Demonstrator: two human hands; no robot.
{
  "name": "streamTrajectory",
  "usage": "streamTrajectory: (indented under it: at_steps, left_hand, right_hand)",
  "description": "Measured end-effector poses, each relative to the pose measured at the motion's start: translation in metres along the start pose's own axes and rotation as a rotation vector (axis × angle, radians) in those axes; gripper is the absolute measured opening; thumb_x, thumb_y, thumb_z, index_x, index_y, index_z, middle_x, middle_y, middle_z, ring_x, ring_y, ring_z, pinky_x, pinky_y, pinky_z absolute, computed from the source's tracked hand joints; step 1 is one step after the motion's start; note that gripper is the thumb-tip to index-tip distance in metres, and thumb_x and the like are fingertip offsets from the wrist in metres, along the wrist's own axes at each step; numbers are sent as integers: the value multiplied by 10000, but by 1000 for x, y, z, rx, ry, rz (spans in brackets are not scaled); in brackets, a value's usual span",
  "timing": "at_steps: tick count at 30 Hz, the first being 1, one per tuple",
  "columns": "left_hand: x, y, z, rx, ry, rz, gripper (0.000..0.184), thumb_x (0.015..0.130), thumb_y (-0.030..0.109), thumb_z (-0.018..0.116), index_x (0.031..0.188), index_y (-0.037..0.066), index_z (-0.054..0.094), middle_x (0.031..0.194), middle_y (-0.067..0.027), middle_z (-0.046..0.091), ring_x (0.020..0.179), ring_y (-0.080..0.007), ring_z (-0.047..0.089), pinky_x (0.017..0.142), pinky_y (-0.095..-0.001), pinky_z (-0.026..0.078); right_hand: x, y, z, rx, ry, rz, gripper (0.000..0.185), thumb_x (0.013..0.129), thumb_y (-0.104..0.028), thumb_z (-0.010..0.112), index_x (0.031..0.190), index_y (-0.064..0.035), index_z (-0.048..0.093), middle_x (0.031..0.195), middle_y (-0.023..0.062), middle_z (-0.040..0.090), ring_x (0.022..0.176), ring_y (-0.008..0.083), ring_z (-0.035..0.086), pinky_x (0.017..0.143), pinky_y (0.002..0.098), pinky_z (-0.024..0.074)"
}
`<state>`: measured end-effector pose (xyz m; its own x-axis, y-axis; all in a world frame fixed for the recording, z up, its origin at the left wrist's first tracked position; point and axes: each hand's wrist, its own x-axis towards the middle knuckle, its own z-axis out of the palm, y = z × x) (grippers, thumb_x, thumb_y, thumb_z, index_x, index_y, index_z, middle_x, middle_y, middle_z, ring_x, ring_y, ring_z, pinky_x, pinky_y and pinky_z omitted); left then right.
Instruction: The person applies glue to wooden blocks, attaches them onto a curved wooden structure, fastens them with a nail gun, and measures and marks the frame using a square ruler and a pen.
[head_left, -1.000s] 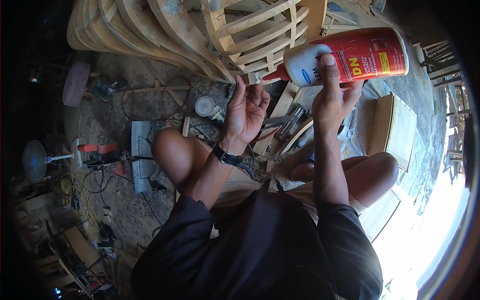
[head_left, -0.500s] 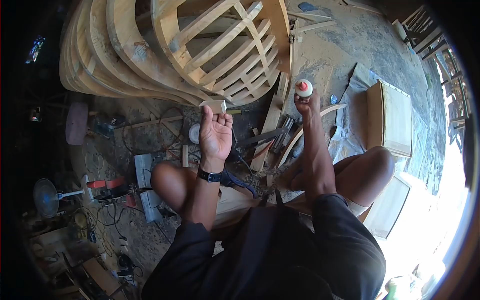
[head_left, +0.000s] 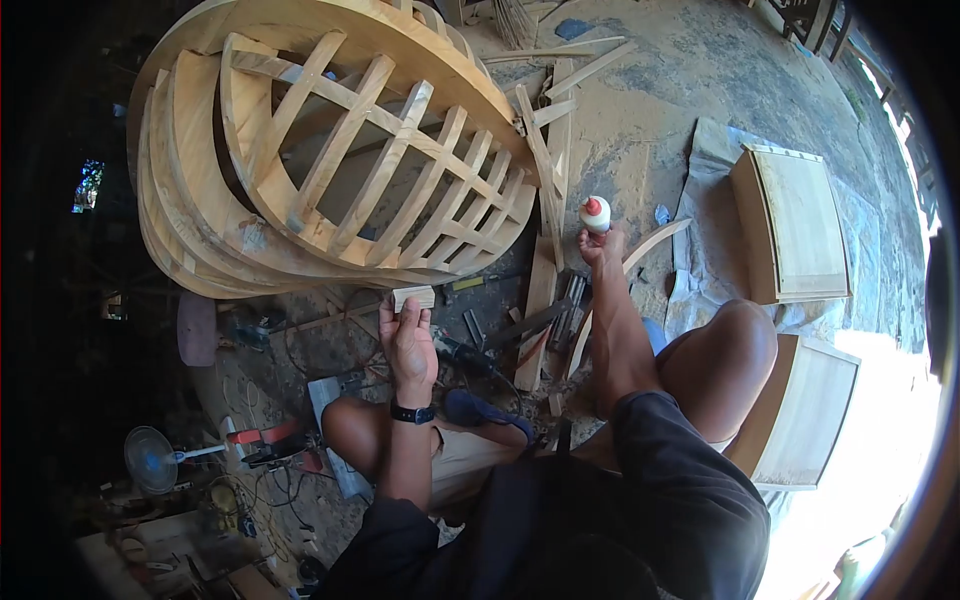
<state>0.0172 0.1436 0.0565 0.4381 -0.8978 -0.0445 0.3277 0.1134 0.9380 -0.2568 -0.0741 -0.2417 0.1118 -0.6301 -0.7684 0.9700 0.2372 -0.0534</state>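
A small pale wood block (head_left: 413, 297) is held between the thumb and fingers of my left hand (head_left: 408, 345), in front of the lower edge of a curved wooden frame (head_left: 400, 140). My right hand (head_left: 602, 245) grips a glue bottle (head_left: 595, 214) with a white top and a red nozzle, which points up towards the camera. The bottle and the block are well apart. Little of the bottle's body shows behind its top.
Two wooden box-like pieces (head_left: 805, 225) stand at the right, one near a plastic sheet (head_left: 705, 190). Wood strips (head_left: 540, 300), metal bars and a power tool (head_left: 465, 355) lie on the floor ahead. A fan (head_left: 150, 460) and cables are at the lower left.
The bottle has moved away from the block and turned from lying sideways to nozzle up. The block has turned in my left hand. The view has shifted, showing more of the wooden frame.
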Motion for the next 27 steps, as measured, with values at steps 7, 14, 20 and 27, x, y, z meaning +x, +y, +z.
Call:
streamTrajectory:
  at_steps: [7, 14, 20, 27]
  left_hand:
    - [12, -4, 30, 65, -60, 70, 303, 945, 68, 728, 1217, 55, 593, 1169, -53, 683, 1103, -137, 610, 1035, -336, 436]
    - [34, -10, 47, 234, -86, 152, 293, 918, 29, 758, 1165, -1, 605, 1090, -78, 689, 987, -109, 648, 927, -252, 508]
    - [56, -18, 47, 302, -51, 143, 290, 880, 70, 816, 1099, 9, 637, 995, -48, 704, 894, -83, 647, 853, -233, 520]
    - [74, -25, 55, 346, -65, 170, 308, 843, 57, 839, 1082, 0, 653, 986, -40, 704, 879, -95, 642, 826, -246, 532]
  right_hand:
    - [-22, 7, 3, -77, 24, -63, 488, 984, -498, 462, 1064, -57, 653, 721, 126, 629, 535, 243, 603, 475, 326, 508]
    - [-48, 16, 0, -237, 53, -185, 484, 1006, -451, 415, 1136, -47, 648, 949, 167, 706, 749, 301, 689, 593, 356, 546]
    - [-41, 46, -8, -209, 201, -200, 366, 1004, -311, 422, 1113, -40, 641, 889, 122, 672, 665, 231, 631, 562, 307, 489]
    - [-168, 119, 86, -825, -525, -799, 238, 921, -131, 643, 1140, -37, 637, 903, 67, 648, 713, 176, 605, 643, 313, 494]
